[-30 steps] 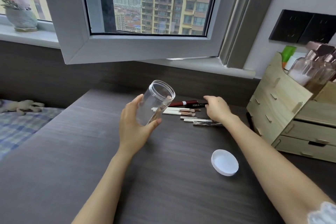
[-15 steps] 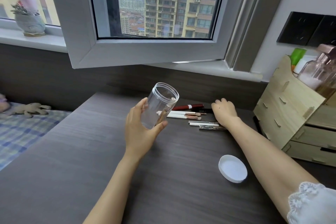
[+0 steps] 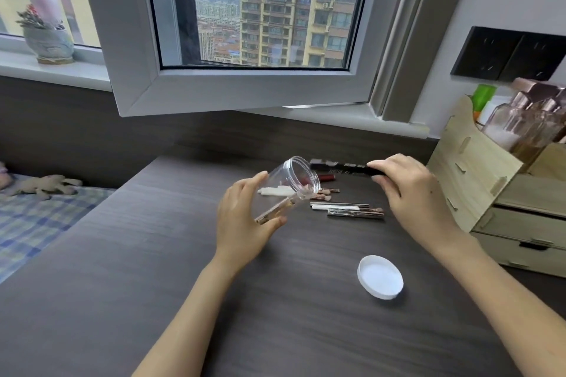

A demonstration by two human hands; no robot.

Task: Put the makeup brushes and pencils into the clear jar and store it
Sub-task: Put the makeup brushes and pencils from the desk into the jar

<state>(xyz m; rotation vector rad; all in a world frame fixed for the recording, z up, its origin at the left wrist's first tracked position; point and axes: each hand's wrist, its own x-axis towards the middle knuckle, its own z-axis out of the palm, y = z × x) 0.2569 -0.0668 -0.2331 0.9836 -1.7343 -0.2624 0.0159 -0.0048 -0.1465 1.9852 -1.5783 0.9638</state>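
My left hand (image 3: 242,217) holds the clear jar (image 3: 288,188) above the dark desk, tilted with its open mouth toward the right. My right hand (image 3: 407,193) grips one end of a black pencil (image 3: 340,167), lifted off the desk with its other end pointing left just behind the jar's mouth. Several white and rose-gold makeup brushes (image 3: 346,208) lie on the desk between my hands. A red pencil (image 3: 326,177) lies behind them, partly hidden by the jar.
The jar's white lid (image 3: 379,277) lies upside down on the desk (image 3: 153,269) near my right forearm. A wooden drawer organizer (image 3: 490,193) with bottles stands at the right. An open window sash (image 3: 245,89) overhangs the desk's back. A bed lies at the left.
My right hand has closed on the black pencil and lifted it off the desk toward the jar. My left hand has tilted the jar's mouth further to the right.
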